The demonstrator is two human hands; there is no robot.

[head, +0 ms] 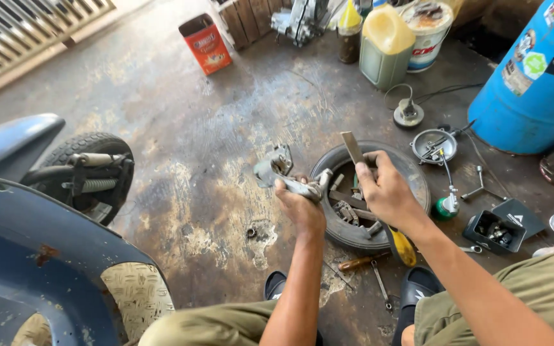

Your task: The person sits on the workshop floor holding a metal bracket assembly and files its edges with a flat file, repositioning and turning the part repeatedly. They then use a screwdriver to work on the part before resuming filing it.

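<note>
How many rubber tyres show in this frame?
2: a black rubber tyre lying flat on the floor beneath the hands, holding tools, and a treaded tyre mounted on the blue scooter at left. Others may be hidden.

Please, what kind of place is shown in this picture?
Probably a small motorcycle or scooter repair workshop. The oil-stained concrete floor, a blue scooter, and an old tyre holding tools and parts suggest this. The left hand holds a metal part.

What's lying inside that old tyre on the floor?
Inside the tyre lie loose metal parts and tools, used like a tray. The right hand, gripping a flat metal tool, covers part of the middle, so what sits beneath it cannot be seen.
</note>
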